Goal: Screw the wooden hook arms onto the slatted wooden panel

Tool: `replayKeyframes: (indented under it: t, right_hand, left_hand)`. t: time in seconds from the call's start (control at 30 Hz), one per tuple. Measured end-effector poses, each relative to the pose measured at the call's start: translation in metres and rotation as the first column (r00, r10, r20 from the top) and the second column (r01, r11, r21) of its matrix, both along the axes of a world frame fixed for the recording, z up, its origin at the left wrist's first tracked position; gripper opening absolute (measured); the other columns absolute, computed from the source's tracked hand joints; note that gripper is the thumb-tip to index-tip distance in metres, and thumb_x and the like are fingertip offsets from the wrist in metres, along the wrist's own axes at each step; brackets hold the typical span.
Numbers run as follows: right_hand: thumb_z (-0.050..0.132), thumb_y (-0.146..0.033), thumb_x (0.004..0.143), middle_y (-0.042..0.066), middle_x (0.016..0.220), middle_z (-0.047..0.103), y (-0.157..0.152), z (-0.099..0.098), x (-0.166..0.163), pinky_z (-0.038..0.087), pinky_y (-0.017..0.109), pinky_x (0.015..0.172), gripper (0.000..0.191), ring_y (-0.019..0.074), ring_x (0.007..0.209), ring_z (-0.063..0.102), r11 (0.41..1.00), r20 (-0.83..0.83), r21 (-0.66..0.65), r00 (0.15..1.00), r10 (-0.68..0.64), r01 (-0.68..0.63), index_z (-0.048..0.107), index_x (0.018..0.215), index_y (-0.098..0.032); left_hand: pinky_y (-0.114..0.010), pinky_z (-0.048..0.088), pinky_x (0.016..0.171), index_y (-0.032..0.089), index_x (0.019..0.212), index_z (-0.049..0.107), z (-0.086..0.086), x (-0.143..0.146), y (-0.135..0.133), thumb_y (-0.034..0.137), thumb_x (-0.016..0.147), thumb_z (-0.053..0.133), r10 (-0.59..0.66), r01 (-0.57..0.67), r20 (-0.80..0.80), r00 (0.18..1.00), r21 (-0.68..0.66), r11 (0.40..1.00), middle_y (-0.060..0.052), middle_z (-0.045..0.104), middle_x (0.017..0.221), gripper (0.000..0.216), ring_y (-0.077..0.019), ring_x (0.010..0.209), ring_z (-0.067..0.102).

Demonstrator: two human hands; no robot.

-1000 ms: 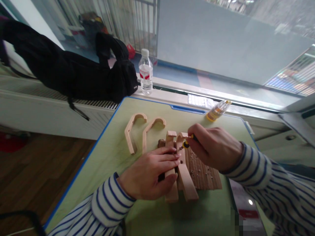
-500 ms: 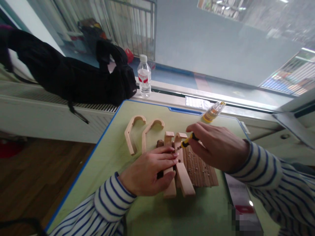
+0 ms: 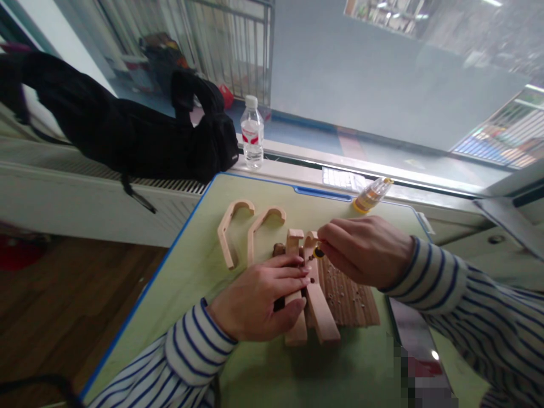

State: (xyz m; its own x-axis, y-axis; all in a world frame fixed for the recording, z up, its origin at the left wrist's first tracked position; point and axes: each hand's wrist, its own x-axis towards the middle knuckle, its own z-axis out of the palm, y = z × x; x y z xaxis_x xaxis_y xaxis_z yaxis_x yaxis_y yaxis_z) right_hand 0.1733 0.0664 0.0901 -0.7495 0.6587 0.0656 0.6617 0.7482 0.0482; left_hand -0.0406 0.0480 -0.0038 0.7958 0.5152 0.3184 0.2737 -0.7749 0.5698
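Note:
My left hand lies across a pale wooden hook piece, its fingertips reaching the edge of a second wooden hook piece and holding both down. Dark holes show in that second piece. In my right hand is a small yellow-and-black screwdriver, mostly covered by my closed fingers. Its lower end meets the second piece near a hole, below the curved end. Both pieces rest over a ribbed brown wooden mat dotted with small bits.
Two more curved wooden hooks, a left one and a right one, lie on the green table. A glue bottle stands at the back edge. Beyond are a water bottle and a black bag. A phone-like dark slab lies right.
My right hand has turned and closed further over the screwdriver, hiding most of its handle. My left hand stays in place on the wooden pieces. The view has shifted slightly.

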Motion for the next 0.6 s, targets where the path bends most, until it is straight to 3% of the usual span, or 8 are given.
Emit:
replayKeyframes:
  t: [0.27, 0.43, 0.6]
  right_hand:
    - [0.028, -0.035, 0.092, 0.000, 0.057, 0.054, -0.012, -0.005, -0.009, 0.015, 0.028, 0.047, 0.031, 0.0081, 0.044, 0.030, 0.976, -0.016, 0.045, 0.977, -0.215, 0.215, 0.050, 0.079, -0.018]
    - [0.027, -0.036, 0.092, 0.000, 0.050, 0.052, -0.024, -0.011, -0.017, 0.011, 0.028, 0.047, 0.030, 0.0093, 0.038, 0.033, 0.858, -0.015, 0.145, 0.868, -0.496, 0.493, 0.047, 0.078, -0.019]
    - [0.027, -0.039, 0.091, 0.000, 0.060, 0.057, -0.029, -0.003, -0.016, 0.013, 0.028, 0.047, 0.028, 0.0108, 0.044, 0.043, 0.897, 0.007, 0.032, 0.898, -0.441, 0.440, 0.046, 0.084, -0.019]
  left_hand:
    - [-0.039, 0.038, 0.106, 0.013, 0.117, 0.061, 0.002, 0.001, 0.001, 0.025, 0.085, 0.049, -0.007, 0.008, 0.032, 0.999, -0.010, 1.000, -0.007, 0.061, 0.123, 0.036, -0.0223, 0.124, 0.046]
    - [-0.039, 0.038, 0.106, 0.013, 0.115, 0.062, 0.001, 0.001, 0.000, 0.025, 0.085, 0.049, -0.003, 0.004, 0.035, 0.999, -0.018, 1.000, -0.007, 0.061, 0.123, 0.035, -0.0224, 0.124, 0.046]
    - [-0.040, 0.039, 0.105, 0.014, 0.116, 0.062, 0.000, 0.001, -0.001, 0.024, 0.085, 0.050, -0.008, 0.009, 0.051, 0.999, -0.023, 1.000, -0.007, 0.061, 0.123, 0.034, -0.0222, 0.124, 0.045]
